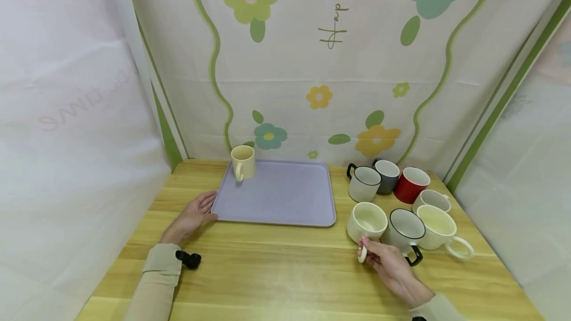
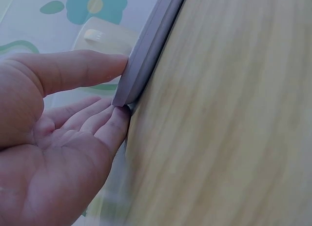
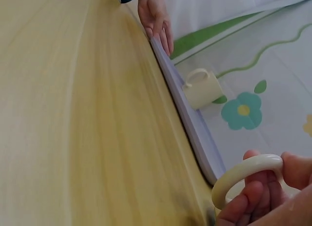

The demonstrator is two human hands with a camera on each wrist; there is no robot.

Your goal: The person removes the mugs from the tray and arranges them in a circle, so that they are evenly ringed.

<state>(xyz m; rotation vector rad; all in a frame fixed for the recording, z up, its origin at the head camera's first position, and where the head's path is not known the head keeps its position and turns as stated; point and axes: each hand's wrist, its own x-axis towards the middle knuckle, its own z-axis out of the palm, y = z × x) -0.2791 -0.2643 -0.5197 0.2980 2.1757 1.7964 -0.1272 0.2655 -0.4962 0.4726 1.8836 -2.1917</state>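
Note:
My right hand [image 1: 392, 269] pinches the handle of a wide cream mug [image 1: 357, 227] in the head view. In the right wrist view, the fingers and thumb hold that pale ring-shaped handle [image 3: 243, 174]. At the left, my left hand [image 1: 192, 219] touches the near left corner of a lilac tray [image 1: 281, 197]. The left wrist view has its thumb [image 2: 87, 70] against the tray's rim, with the fingers extended beside the corner. A small yellow-cream mug [image 1: 244, 162] stands upright on the tray's far left corner, its handle toward me.
Several mugs crowd the right side: black-rimmed white ones [image 1: 363, 187] [image 1: 403, 234], a dark grey one [image 1: 388, 182], a red one [image 1: 408, 189], a white one [image 1: 432, 199] and a cream one with a ring handle [image 1: 434, 232]. Flowered cloth [image 1: 285, 63] encloses the wooden table [image 1: 267, 271].

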